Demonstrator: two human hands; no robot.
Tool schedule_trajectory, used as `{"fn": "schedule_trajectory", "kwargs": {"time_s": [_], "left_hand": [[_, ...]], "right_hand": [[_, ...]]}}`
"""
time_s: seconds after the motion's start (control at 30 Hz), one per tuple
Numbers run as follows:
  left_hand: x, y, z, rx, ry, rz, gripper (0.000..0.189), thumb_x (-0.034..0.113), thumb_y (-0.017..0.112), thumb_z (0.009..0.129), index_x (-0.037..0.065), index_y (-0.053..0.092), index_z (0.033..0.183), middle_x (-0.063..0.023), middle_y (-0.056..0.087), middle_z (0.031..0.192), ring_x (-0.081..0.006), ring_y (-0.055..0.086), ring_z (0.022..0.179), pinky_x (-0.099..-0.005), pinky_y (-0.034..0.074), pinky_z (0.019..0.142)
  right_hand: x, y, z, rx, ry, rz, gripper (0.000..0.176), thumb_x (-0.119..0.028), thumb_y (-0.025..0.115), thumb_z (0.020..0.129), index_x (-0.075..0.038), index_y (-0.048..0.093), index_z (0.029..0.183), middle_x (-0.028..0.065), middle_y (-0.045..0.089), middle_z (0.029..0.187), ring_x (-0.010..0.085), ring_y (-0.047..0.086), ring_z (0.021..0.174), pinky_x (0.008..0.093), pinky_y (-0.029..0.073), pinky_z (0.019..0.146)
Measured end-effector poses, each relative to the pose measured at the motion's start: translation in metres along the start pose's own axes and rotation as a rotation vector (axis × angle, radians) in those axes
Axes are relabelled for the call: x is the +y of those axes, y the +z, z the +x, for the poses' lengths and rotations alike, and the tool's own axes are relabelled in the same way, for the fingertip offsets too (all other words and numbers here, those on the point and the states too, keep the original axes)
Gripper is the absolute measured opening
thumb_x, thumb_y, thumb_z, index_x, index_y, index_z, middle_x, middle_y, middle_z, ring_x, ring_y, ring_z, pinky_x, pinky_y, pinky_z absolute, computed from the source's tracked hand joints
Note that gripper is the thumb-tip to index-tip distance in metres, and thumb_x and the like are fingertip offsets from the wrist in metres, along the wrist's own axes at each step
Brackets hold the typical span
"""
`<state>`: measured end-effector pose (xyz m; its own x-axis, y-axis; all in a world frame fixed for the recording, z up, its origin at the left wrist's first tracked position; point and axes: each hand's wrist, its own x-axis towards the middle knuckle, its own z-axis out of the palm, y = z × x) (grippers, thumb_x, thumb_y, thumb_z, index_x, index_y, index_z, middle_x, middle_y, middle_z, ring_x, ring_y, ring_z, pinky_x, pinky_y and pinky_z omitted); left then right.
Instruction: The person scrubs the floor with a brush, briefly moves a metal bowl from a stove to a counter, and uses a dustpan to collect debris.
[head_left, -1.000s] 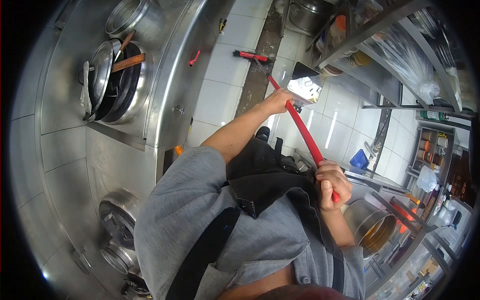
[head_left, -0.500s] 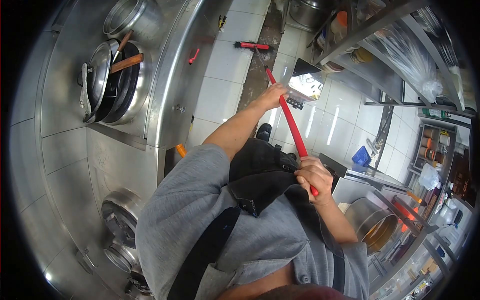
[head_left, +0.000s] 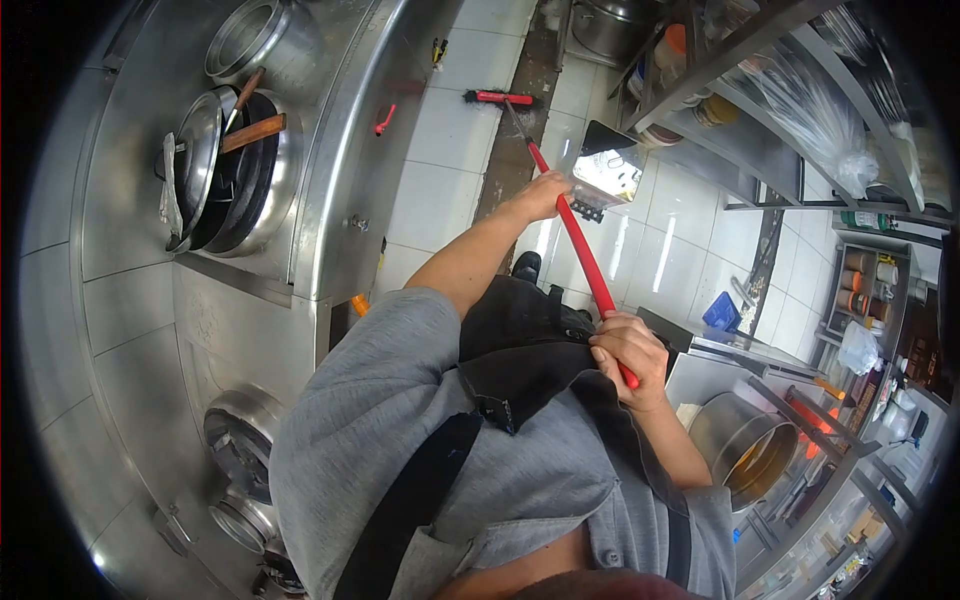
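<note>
A long red-handled brush runs down the middle of the view, its red handle (head_left: 583,248) slanting towards my body. Its red head with dark bristles (head_left: 503,97) lies on the floor across the edge of a dark, worn strip (head_left: 515,140). My left hand (head_left: 545,196) is closed round the upper part of the handle. Near the handle's lower end, by my chest, my right hand (head_left: 632,358) is wrapped round it, and the red tip sticks out below the fingers.
At left, a steel counter (head_left: 130,215) bears stacked pans (head_left: 225,170) and a pot. A dustpan-like object with a shiny face (head_left: 610,172) stands right of the handle. Metal shelving (head_left: 740,65), a blue object (head_left: 721,312) and a large steel pot (head_left: 745,450) are at right.
The brush head has shifted slightly to the left on the floor. My left hand has moved a little with the handle, and both hands keep their hold.
</note>
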<state>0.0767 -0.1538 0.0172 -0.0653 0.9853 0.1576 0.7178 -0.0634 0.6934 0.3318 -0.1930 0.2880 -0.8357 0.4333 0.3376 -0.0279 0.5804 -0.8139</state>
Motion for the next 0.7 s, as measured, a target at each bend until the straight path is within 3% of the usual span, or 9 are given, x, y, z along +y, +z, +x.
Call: {"fn": "schedule_trajectory", "kwargs": {"time_s": [0.7], "left_hand": [[-0.0016, -0.002, 0.0039, 0.045, 0.061, 0.015, 0.023, 0.019, 0.063, 0.08, 0.003, 0.052, 0.068, -0.0146, 0.052, 0.077, -0.0345, 0.054, 0.082, -0.0421, 0.045, 0.076]], "right_hand": [[-0.003, -0.0026, 0.0058, -0.02, 0.017, -0.009, 0.015, 0.004, 0.069, 0.067, -0.001, 0.064, 0.079, 0.0091, 0.062, 0.076, 0.0263, 0.062, 0.078, 0.0388, 0.05, 0.08]]}}
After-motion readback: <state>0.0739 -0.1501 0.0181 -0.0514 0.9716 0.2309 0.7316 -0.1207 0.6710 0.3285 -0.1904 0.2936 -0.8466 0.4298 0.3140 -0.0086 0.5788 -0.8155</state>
